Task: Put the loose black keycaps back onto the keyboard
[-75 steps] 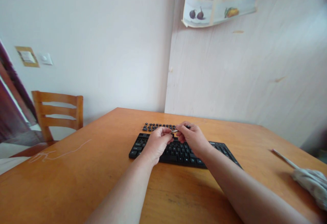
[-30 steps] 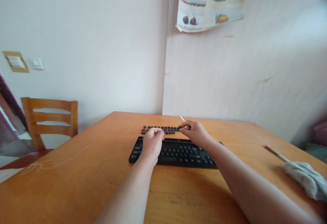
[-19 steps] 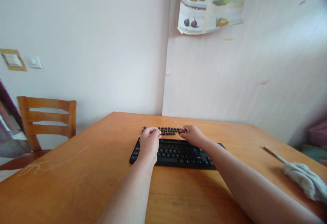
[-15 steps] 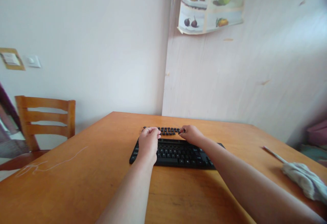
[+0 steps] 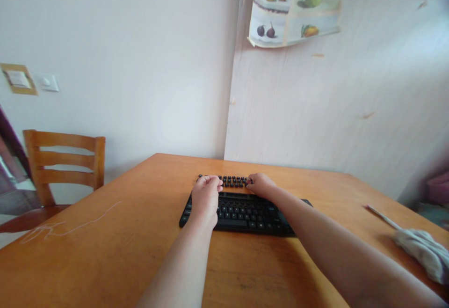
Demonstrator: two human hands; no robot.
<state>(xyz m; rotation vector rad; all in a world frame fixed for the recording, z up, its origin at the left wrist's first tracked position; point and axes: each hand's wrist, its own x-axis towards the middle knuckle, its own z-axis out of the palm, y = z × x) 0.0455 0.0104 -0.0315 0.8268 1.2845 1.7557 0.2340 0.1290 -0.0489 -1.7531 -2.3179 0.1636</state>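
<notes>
Black keyboard [image 5: 242,215] lies flat on the wooden table [image 5: 252,275], center of frame, lower half. Long axis runs left to right, right end slightly lower in frame; space bar edge faces the bottom of the frame, back edge faces the wall. Loose black keys [image 5: 234,181] sit in short rows just beyond the back edge, rows running left to right, roughly in line with the keyboard; the left part is mostly blocked by the left hand [image 5: 206,196]. That hand is over the keyboard's left part, fingers curled, thumb and fingertips drawn together in a narrow pinch; can't tell if anything is in it. Right hand [image 5: 261,185] is at the right end of the key rows, fingers bent down, narrow; a dark bit shows at the fingertips, can't tell whether held or only touched. Right forearm covers part of the keyboard's right end. Thin pale string [image 5: 84,223] on the table, left of frame. Gray cloth [image 5: 423,251] at lower right with a thin stick [image 5: 384,217] pointing from it toward upper left. Wooden chair [image 5: 65,159] at left, wall switch [image 5: 48,83] above it, fruit poster [image 5: 296,11] at top, right of center.
</notes>
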